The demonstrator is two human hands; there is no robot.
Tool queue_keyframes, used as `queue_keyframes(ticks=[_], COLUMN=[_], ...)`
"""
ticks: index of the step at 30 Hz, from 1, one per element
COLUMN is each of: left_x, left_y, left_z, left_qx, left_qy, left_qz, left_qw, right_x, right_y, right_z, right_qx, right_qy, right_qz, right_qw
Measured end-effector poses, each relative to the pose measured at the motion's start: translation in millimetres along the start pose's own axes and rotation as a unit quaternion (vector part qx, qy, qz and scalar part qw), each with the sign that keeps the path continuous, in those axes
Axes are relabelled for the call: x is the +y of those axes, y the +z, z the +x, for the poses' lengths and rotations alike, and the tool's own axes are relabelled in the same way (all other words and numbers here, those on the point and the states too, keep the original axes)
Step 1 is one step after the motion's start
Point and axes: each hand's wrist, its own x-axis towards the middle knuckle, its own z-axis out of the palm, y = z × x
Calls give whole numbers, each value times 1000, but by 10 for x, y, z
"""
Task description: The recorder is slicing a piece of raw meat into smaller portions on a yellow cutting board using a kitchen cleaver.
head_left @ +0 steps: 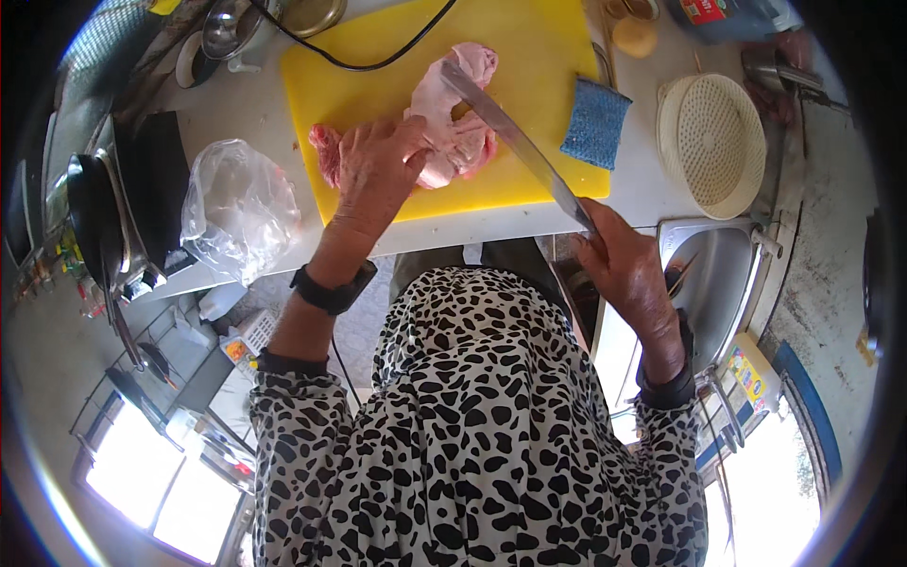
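Raw meat [436,123] with pale, loose skin and redder flesh at its ends lies on a yellow cutting board [529,47]. Over its left part rests my left hand [376,170], fingers bent and gripping it; what the fingertips do underneath is partly hidden. A long-bladed knife [518,142] is in my right hand [619,269], which is closed round its handle at the board's near right corner. The blade slants up and left across the meat, its tip over the upper part. Whether the edge touches the skin I cannot tell.
A clear plastic bag [236,208] sits left of the board. On the board's right side is a blue scrubbing pad [595,123]. Farther right are a cream woven basket [713,142] and a metal sink [713,293]. A black cable [378,64] crosses the board's far edge.
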Motion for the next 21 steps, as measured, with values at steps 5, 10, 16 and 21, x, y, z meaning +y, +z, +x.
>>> queue_keyframes(ticks=[5, 10, 16, 21], left_x=[-58, 5, 15, 48], left_y=[124, 220, 221, 379], left_z=[-164, -276, -319, -272], left_qx=[55, 106, 113, 160], left_qy=[51, 36, 27, 29], left_qz=[-12, -9, -36, -30], left_qw=[997, 994, 993, 986], right_x=[-60, -100, -34, -184], right_y=[-134, 19, 272, 462], right_z=[332, 784, 1148, 1340], right_qx=[-59, -61, -77, -62], right_qy=[-106, -225, -294, -303], right_qz=[-119, -209, -209, -201], right_qw=[985, 950, 929, 929])
